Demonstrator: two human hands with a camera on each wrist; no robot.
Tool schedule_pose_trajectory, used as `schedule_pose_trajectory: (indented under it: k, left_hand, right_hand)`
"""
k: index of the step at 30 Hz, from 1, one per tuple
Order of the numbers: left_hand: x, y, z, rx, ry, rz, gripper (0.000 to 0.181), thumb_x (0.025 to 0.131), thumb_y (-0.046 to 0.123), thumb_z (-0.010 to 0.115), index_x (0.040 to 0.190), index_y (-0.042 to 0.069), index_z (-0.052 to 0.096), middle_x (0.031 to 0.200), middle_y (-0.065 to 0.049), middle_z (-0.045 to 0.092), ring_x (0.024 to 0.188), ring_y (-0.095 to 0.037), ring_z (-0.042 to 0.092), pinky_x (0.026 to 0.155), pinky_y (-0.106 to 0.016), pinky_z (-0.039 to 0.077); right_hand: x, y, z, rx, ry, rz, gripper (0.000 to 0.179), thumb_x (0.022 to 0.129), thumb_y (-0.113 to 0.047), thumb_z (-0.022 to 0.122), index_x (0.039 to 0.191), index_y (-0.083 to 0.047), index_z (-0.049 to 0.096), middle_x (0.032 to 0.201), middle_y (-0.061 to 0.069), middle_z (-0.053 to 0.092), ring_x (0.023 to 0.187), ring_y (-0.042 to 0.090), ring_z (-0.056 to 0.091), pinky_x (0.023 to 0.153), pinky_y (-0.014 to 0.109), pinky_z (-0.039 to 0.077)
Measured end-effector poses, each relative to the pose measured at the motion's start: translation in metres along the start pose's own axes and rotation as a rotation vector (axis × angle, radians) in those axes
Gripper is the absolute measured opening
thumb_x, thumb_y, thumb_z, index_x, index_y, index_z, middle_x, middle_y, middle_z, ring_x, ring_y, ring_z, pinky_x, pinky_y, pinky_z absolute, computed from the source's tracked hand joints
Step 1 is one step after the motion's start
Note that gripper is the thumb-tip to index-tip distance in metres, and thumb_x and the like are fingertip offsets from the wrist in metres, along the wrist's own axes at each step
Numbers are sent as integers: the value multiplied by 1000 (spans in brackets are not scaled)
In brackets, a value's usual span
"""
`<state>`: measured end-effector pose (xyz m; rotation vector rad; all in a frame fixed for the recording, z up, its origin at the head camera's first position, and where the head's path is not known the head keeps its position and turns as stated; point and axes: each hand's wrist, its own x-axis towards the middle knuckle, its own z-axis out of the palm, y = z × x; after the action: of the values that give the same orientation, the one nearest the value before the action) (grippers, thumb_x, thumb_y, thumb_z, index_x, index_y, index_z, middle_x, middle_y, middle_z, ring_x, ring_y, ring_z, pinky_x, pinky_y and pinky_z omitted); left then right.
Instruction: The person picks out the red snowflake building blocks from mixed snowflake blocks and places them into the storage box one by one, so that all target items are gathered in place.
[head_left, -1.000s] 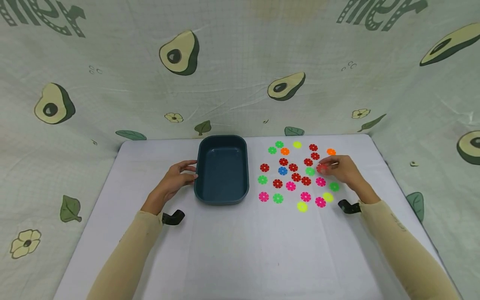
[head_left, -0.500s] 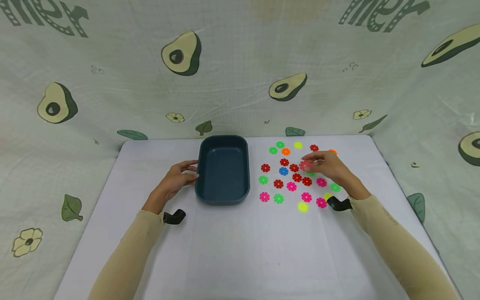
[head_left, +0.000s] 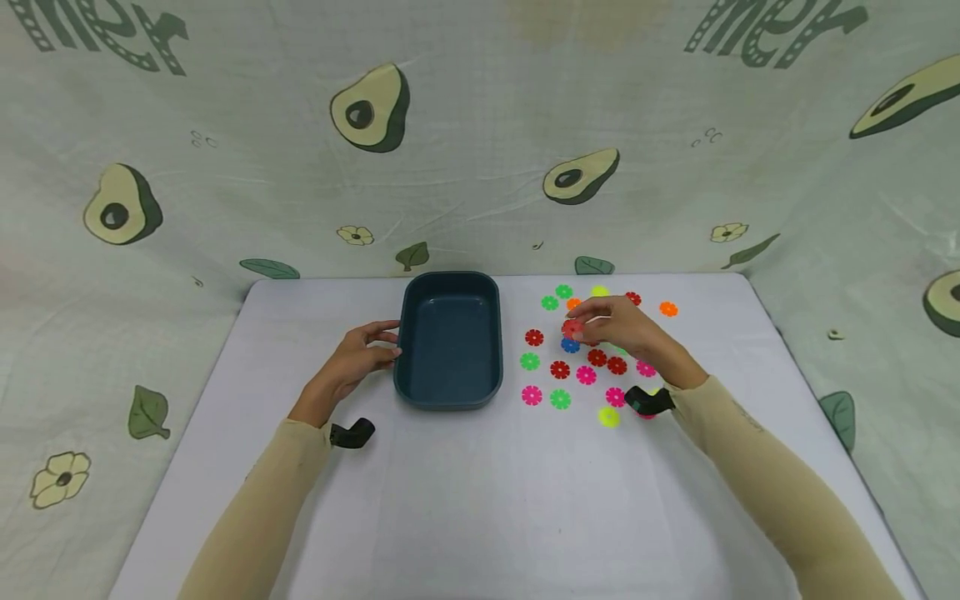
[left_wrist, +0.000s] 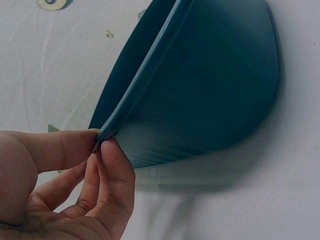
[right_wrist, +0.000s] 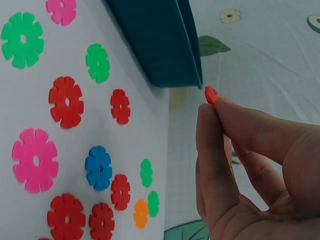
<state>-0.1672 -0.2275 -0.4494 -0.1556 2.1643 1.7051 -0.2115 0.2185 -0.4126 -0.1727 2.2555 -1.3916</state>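
My left hand (head_left: 360, 358) pinches the rim of a dark teal plastic tray (head_left: 491, 392) between thumb and fingers at its left side. In the left wrist view the left hand (left_wrist: 75, 185) grips the rim (left_wrist: 145, 80) from outside. My right hand (head_left: 618, 327) is raised over the scattered discs, pinching a red snowflake disc (head_left: 572, 328) between thumb and fingertips. In the right wrist view that red disc (right_wrist: 211, 95) shows edge-on; whether it is one or more stacked is unclear. A blue disc (head_left: 570, 345) lies just below the held one. The hand hides several discs.
Notched flower discs in red, green (head_left: 530, 362), pink (head_left: 532, 396), yellow (head_left: 609, 417) and orange (head_left: 668, 309) lie right of the tray on a white-covered table (head_left: 465, 500). A printed cloth (head_left: 465, 183) hangs behind. Black wrist cameras (head_left: 352, 433) sit at both wrists.
My right hand has moved left across the discs toward the tray, carrying the red disc. My left hand has stayed on the tray rim. The head view has shifted slightly.
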Motion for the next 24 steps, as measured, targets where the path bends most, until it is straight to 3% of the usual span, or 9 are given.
schedule_pose_trajectory:
  k: [4,7,11,16,24]
  left_hand:
    - [0,-1,0,5,-3,10,62,103,-2,62,161,2,41,141,-24,49,92,-13,63,89,-30,58]
    - [0,-1,0,5,-3,9,62,103,-2,62,160,1,41,141,-25,49,92,-12,63,89,-31,58]
    - [0,0,0,-1,0,-1,62,102,-2,63,160,2,42,141,-24,50,92,-12,63,87,-29,58]
    - [0,0,0,-5,5,-9,62,102,-3,63,160,2,42,139,-23,51,92,-13,63,89,-31,58]
    - [1,-2,-1,-28,1,-7,62,102,-2,64,160,3,42,138,-22,51,88,-10,64,87,-28,58]
  right_hand:
    - [7,-8,11,-3,-17,-13,36,98,-7,73,131,3,67,118,17,64,99,25,68,95,46,58]
    - [11,-14,19,-16,-29,-27,34,98,-7,73,130,2,68,115,15,63,99,29,67,89,43,57]
    - [17,-22,27,-7,-56,-49,33,98,-5,70,130,3,68,117,18,62,102,34,67,93,47,57]
    - [24,-32,37,-1,-78,-57,33,96,-2,69,129,3,68,116,17,61,100,28,64,99,52,56]
    - [39,-43,54,25,-112,-59,31,94,-3,71,125,1,72,105,13,64,98,39,67,99,55,54]
